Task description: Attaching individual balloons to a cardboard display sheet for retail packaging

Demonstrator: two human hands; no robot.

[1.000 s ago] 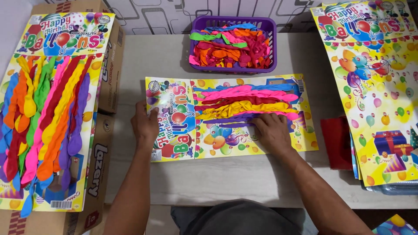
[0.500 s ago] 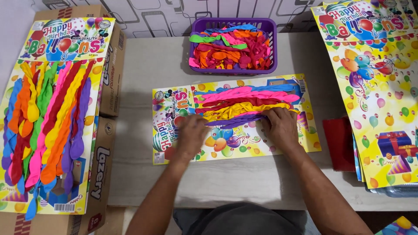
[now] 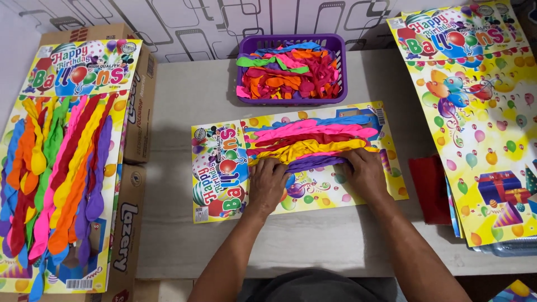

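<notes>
A colourful printed card (image 3: 330, 196) lies flat in the middle of the table, with long balloons in blue, pink, red, yellow and purple laid in rows across its upper half. My left hand (image 3: 268, 183) presses on the card at the left end of the purple balloon (image 3: 316, 163). At that balloon's right end rests my right hand (image 3: 366, 174). Both hands lie flat, fingers on the balloon, which stretches between them.
A purple basket (image 3: 339, 59) of loose mixed balloons stands behind the card. A filled balloon card (image 3: 56, 168) lies on cardboard boxes (image 3: 130, 223) at the left. A stack of unfilled cards (image 3: 481, 123) sits at the right, beside a red packet (image 3: 428, 189).
My left hand has moved right, from the card's left edge to the purple balloon's left end. My right hand has shifted a little to the right along the balloon.
</notes>
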